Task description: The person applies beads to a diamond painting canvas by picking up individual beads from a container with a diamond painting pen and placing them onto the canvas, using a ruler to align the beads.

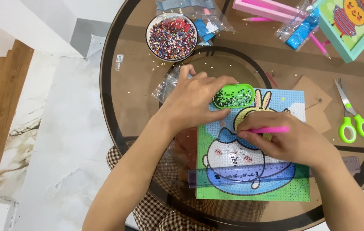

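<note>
Head view: your right hand pinches a pink pen, fingers closed on it, tip low on the bead canvas, likely to place a bead. Your left hand steadies the green tray, fingertips curled on its rim, keeping the beads near. A clear ruler lies across the canvas. Clear packets with blue contents lie at the glass table's far edge; a bead bowl lies to their left.

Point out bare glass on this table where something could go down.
Free: the left arc between the bead bowl and the left hand; a smaller strip between scissors and the framed picture. Crowded: the top edge with bags and pens, and the canvas under both hands.
</note>
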